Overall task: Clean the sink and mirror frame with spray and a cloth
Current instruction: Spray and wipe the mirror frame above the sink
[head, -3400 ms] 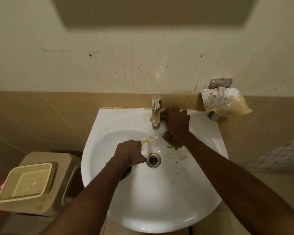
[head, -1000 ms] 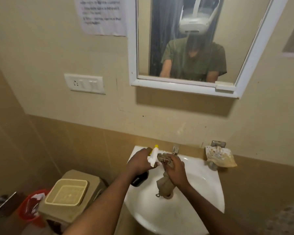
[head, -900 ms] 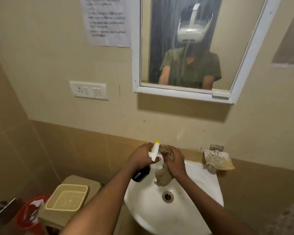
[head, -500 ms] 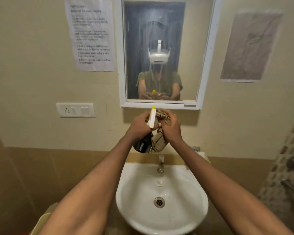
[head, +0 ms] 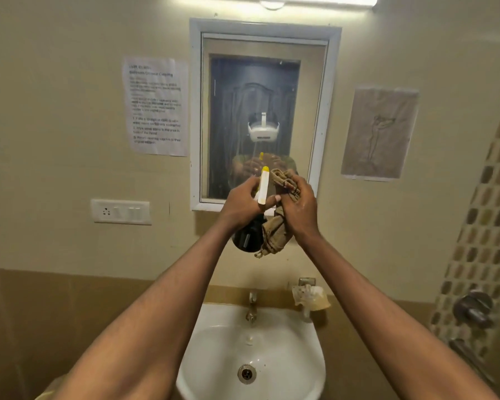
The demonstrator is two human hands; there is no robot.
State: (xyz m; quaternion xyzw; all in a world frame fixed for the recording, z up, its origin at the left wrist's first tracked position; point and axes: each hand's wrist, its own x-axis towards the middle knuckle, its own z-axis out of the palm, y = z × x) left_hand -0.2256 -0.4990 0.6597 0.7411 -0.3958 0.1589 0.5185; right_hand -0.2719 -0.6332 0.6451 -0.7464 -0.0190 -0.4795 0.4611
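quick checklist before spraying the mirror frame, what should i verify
1. Spray in hand: ok. The left hand grips the dark spray bottle with the white and yellow nozzle.
2. Cloth ready: ok. The right hand holds the bunched tan cloth, which hangs beside the bottle.
3. Nozzle aim: ok. The yellow tip points up at the lower part of the white-framed mirror.
4. Finger on the trigger: cannot tell, the nozzle hides it.
5. Paper notice clear of spray: not ok, it hangs right beside the frame's left edge.
6. White socket and switch plate clear of drips: not ok, it sits below and left of the frame.
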